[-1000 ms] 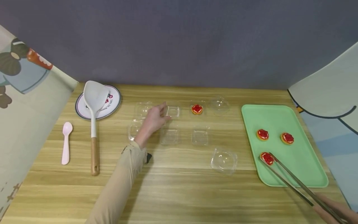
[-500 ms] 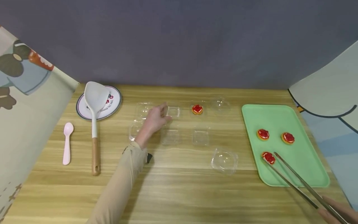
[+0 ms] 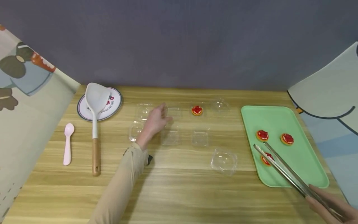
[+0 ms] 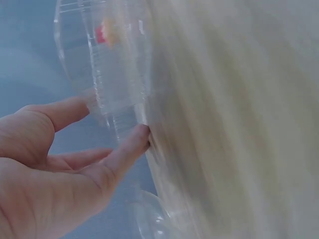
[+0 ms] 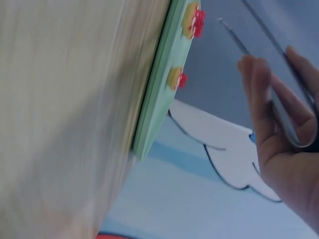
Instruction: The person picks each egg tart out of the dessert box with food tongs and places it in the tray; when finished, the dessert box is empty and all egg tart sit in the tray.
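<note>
My right hand [image 3: 331,202] holds metal tongs [image 3: 288,178], whose two arms stand apart over the green tray [image 3: 305,161]. They overlap a small red-topped tart [image 3: 264,161] in the head view; the right wrist view shows the tips [image 5: 223,22] raised off the tray. Two more tarts [image 3: 262,135] [image 3: 287,139] lie farther up the tray. At the middle of the table my left hand [image 3: 155,122] has thumb and fingers spread, fingertips right at the edge of a clear plastic box [image 3: 174,113]. Another tart [image 3: 197,110] sits in the box beside it.
More clear boxes [image 3: 170,137] [image 3: 200,138] stand in front, with domed clear lids [image 3: 219,105] [image 3: 223,161] to either side of the group. Left of them are a white turner [image 3: 95,96] with a wooden handle on a plate [image 3: 113,107], and a pink spoon [image 3: 67,144]. Walls border the table.
The tongs have spread from around the nearest tart and risen up and left over it. That tart stays on the tray. My left hand has hardly moved.
</note>
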Tool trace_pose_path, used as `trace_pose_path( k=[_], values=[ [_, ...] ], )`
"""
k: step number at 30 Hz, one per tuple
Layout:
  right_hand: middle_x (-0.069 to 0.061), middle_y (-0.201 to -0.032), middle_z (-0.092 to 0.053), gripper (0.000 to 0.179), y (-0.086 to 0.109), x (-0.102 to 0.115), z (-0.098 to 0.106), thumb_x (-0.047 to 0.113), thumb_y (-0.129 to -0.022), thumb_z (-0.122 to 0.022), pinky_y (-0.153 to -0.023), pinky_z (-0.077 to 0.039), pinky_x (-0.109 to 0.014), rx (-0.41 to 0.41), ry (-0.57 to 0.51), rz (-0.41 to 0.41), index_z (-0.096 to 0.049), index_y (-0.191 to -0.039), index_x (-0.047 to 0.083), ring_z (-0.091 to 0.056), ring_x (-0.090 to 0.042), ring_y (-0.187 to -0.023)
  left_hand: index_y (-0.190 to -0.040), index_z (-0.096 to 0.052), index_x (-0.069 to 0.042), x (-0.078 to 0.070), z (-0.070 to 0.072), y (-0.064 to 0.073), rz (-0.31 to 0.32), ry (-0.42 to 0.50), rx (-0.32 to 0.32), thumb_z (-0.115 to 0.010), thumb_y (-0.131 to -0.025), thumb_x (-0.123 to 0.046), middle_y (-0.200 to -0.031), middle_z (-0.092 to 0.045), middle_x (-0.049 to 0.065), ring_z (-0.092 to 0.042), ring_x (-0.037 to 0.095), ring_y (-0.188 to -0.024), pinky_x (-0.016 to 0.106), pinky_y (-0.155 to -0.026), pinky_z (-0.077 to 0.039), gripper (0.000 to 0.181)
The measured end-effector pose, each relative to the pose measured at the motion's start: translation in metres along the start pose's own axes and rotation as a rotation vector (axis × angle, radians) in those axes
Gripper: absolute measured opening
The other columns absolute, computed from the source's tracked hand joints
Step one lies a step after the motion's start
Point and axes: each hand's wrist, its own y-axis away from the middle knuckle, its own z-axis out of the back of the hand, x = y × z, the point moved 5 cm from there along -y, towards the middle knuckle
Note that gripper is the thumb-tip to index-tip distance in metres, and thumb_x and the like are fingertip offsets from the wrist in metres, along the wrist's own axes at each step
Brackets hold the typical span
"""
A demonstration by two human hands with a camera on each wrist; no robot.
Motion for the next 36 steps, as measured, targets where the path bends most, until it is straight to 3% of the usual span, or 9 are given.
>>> trace_pose_path(
  k=[1, 5, 8, 12, 13, 16, 24, 31, 36],
  values=[
    [0.045, -0.119, -0.042, 0.055, -0.001, 0.007, -0.003, 0.016, -0.107, -0.069, -0.084, -0.063, -0.022, -0.016, -0.002, -0.082, -0.052, -0.158, 0.006, -0.062, 0.006, -0.117, -0.166, -0.027, 0.003, -0.001, 0.001, 0.0, -0.003, -0.009, -0.008, -0.074, -0.102, -0.013, -0.16, -0.044, 0.03, -0.059, 0.04, -0.135, 0.047, -0.117, -0.051, 0.081],
    [0.038, -0.122, -0.046, 0.056, -0.008, 0.038, -0.009, 0.02, -0.104, -0.074, -0.093, -0.053, -0.011, -0.077, 0.05, -0.096, -0.055, -0.154, 0.003, -0.055, -0.028, -0.141, -0.162, -0.033, 0.008, -0.007, 0.011, 0.002, -0.008, -0.016, -0.057, -0.074, -0.102, -0.015, -0.156, -0.048, 0.033, -0.062, 0.043, -0.128, 0.051, -0.113, -0.054, 0.077],
    [0.035, -0.116, -0.054, 0.057, -0.016, 0.055, -0.011, 0.021, -0.098, -0.082, -0.067, -0.046, -0.002, -0.061, 0.087, -0.042, -0.062, -0.147, 0.0, -0.07, -0.008, -0.108, -0.161, -0.036, 0.009, -0.016, 0.017, 0.005, -0.03, 0.029, -0.099, -0.074, -0.102, -0.013, -0.159, -0.045, 0.032, -0.053, 0.045, -0.141, 0.051, -0.118, -0.049, 0.073],
    [0.042, -0.111, -0.057, 0.059, -0.024, 0.074, -0.016, 0.024, -0.093, -0.088, -0.065, -0.056, -0.008, 0.014, -0.026, -0.033, -0.067, -0.143, 0.004, -0.055, 0.026, -0.089, -0.159, -0.04, 0.009, -0.029, 0.013, 0.004, -0.095, 0.132, -0.113, -0.073, -0.102, -0.009, -0.161, -0.043, 0.029, -0.049, 0.043, -0.145, 0.046, -0.119, -0.047, 0.068],
    [0.042, -0.111, -0.061, 0.057, -0.026, 0.081, -0.018, 0.023, -0.093, -0.088, -0.066, -0.057, -0.008, 0.03, -0.055, -0.018, -0.068, -0.143, 0.005, -0.058, 0.025, -0.09, -0.158, -0.041, 0.009, -0.031, 0.01, 0.003, -0.112, 0.154, -0.115, -0.074, -0.102, -0.007, -0.161, -0.044, 0.028, -0.05, 0.043, -0.145, 0.045, -0.119, -0.048, 0.067],
    [0.031, -0.111, -0.072, 0.05, -0.036, 0.106, -0.022, 0.022, -0.093, -0.088, -0.07, -0.058, -0.007, 0.037, -0.099, 0.062, -0.072, -0.138, 0.007, -0.064, 0.019, -0.093, -0.156, -0.044, 0.009, -0.037, -0.001, 0.0, -0.144, 0.207, -0.116, -0.074, -0.1, -0.004, -0.159, -0.047, 0.028, -0.053, 0.042, -0.142, 0.041, -0.116, -0.051, 0.064],
    [-0.006, -0.102, -0.082, 0.037, -0.072, 0.165, -0.029, 0.019, -0.086, -0.093, -0.054, -0.043, -0.01, -0.111, 0.055, 0.391, -0.083, -0.122, 0.015, -0.055, 0.021, -0.081, -0.156, -0.045, 0.009, -0.05, -0.034, -0.009, -0.134, 0.266, -0.045, -0.076, -0.098, -0.002, -0.159, -0.047, 0.026, -0.051, 0.038, -0.146, 0.038, -0.118, -0.049, 0.066],
    [-0.012, -0.097, -0.081, 0.034, -0.098, 0.202, -0.048, 0.006, -0.082, -0.092, -0.048, -0.04, -0.013, -0.103, 0.038, 0.613, -0.083, -0.115, 0.007, -0.063, 0.0, -0.064, -0.158, -0.044, 0.006, -0.055, -0.054, -0.013, -0.092, 0.223, -0.007, -0.076, -0.097, 0.001, -0.161, -0.046, 0.023, -0.049, 0.036, -0.148, 0.036, -0.118, -0.049, 0.069],
    [-0.016, -0.103, -0.08, 0.034, -0.113, 0.221, -0.058, 0.008, -0.084, -0.091, -0.05, -0.041, -0.017, -0.09, 0.074, 0.662, -0.082, -0.116, 0.004, -0.064, -0.012, -0.063, -0.159, -0.042, 0.004, -0.057, -0.056, -0.015, -0.063, 0.193, -0.012, -0.076, -0.096, 0.003, -0.162, -0.045, 0.022, -0.048, 0.037, -0.148, 0.038, -0.119, -0.047, 0.072]
  ],
)
